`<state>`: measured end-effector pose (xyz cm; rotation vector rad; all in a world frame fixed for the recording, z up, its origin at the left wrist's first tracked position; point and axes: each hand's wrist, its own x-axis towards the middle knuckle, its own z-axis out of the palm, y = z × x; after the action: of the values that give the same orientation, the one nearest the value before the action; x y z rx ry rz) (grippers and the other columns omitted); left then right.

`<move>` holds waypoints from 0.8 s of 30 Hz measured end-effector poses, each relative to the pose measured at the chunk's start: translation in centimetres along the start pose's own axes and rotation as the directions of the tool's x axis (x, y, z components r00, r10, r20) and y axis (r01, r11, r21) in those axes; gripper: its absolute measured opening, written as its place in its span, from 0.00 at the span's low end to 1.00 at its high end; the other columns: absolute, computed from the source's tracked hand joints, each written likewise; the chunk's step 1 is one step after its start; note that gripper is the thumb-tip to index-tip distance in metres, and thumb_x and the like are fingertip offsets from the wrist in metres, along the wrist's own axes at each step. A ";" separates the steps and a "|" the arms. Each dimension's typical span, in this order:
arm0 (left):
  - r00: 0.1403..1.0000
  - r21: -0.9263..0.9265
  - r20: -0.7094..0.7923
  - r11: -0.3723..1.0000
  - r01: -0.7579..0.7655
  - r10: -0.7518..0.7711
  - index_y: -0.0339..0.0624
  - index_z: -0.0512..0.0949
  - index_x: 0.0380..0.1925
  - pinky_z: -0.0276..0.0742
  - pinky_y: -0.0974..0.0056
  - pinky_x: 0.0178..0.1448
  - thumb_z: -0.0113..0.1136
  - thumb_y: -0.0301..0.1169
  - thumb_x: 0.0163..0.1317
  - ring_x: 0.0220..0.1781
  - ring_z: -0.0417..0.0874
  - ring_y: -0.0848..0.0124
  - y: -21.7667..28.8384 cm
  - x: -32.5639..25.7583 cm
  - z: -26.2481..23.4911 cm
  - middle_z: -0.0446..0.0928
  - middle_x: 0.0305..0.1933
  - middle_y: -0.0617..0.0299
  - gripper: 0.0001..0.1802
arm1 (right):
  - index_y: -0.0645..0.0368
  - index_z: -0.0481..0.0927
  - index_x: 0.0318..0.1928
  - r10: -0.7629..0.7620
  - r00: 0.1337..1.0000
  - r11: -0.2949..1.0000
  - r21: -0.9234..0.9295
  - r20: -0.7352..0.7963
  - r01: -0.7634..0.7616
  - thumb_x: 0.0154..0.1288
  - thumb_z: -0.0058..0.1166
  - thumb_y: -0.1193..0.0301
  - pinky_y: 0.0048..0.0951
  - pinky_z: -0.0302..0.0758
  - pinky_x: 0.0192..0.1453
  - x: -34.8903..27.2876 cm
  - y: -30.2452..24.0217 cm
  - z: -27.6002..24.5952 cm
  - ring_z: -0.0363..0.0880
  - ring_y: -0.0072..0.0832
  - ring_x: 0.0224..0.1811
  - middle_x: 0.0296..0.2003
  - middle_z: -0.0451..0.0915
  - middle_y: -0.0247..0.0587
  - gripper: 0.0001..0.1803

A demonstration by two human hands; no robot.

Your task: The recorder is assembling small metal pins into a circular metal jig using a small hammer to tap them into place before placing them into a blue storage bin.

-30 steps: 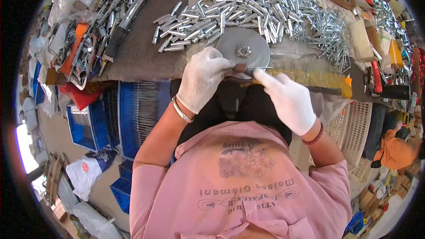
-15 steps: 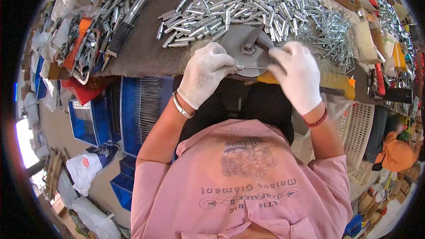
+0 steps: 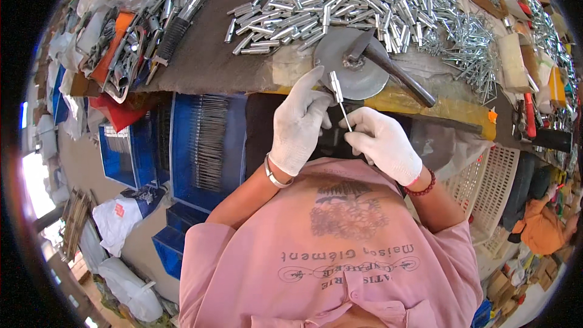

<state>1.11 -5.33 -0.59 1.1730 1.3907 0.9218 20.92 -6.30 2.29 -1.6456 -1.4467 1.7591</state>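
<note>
Cluttered workbench [image 3: 200, 61] | left hand [image 3: 300, 123] pinches small metal sleeve [image 3: 333, 83] over front edge | right hand [image 3: 381, 144] feeds thin pin [image 3: 344, 114] into it (unseated) | sleeve pile [image 3: 364, 0] at back edge remains

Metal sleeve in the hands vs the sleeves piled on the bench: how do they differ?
The held sleeve stands near upright, pinched by the left hand; the piled sleeves lie flat, pointing every way. The held sleeve has a thin rod coming out of its lower end, steadied by the right hand; the piled sleeves show none. Both are short silvery metal tubes.
</note>
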 end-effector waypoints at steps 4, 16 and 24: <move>0.986 -0.194 0.087 0.969 0.156 -0.142 0.39 0.66 0.80 0.75 0.73 0.31 0.61 0.23 0.76 0.30 0.80 0.81 -0.2 -0.3 -1.1 0.86 0.39 0.60 0.33 | 0.62 0.84 0.54 0.028 0.998 0.995 0.095 0.049 -0.033 0.72 0.63 0.74 0.22 0.74 0.32 0.0 -0.1 1.3 0.76 0.14 0.27 0.29 0.83 0.33 0.12; 0.892 -0.380 -0.390 0.922 0.071 -0.229 0.34 0.76 0.67 0.78 0.71 0.39 0.73 0.25 0.64 0.36 0.81 0.78 -7.6 -4.0 -12.9 0.86 0.42 0.61 0.31 | 0.64 0.70 0.79 -0.370 0.899 0.929 -0.068 -0.236 0.364 0.77 0.50 0.79 0.22 0.78 0.41 1.4 0.6 -0.1 0.77 0.19 0.34 0.42 0.82 0.36 0.31; 0.351 -0.357 -0.816 0.878 0.319 -0.459 0.31 0.84 0.61 0.85 0.62 0.56 0.76 0.26 0.61 0.51 0.90 0.65 -30.7 -13.6 -25.0 0.89 0.54 0.52 0.27 | 0.69 0.72 0.77 -0.335 0.900 0.940 -0.030 -0.277 0.340 0.79 0.48 0.76 0.20 0.73 0.33 2.2 0.0 -0.4 0.69 0.16 0.28 0.36 0.76 0.34 0.29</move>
<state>-28.99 -23.75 -23.11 0.0778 2.2764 1.3162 20.60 -4.39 1.18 -1.4549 -1.4702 1.2904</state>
